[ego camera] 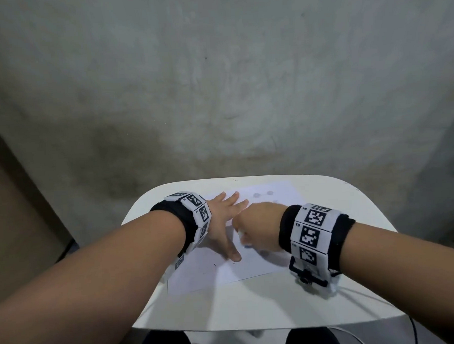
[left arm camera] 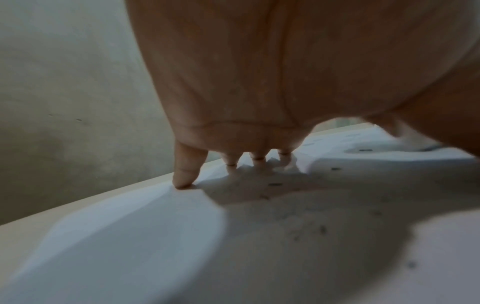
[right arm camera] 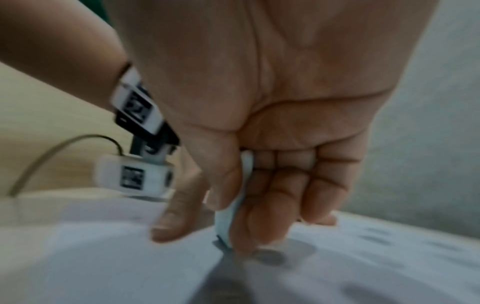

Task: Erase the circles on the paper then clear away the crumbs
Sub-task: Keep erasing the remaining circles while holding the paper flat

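Paper [ego camera: 252, 265] lies on the table [ego camera: 332, 303]. Left hand [ego camera: 220, 224] rests on its left part; right hand [ego camera: 260, 228], just beside, sets the eraser [right arm camera: 228, 222] on it.

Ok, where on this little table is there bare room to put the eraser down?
Bare tabletop lies along the near edge, below the paper, and on the far right past the right hand. The middle is crowded: the left hand presses the paper while the right hand holds the eraser.
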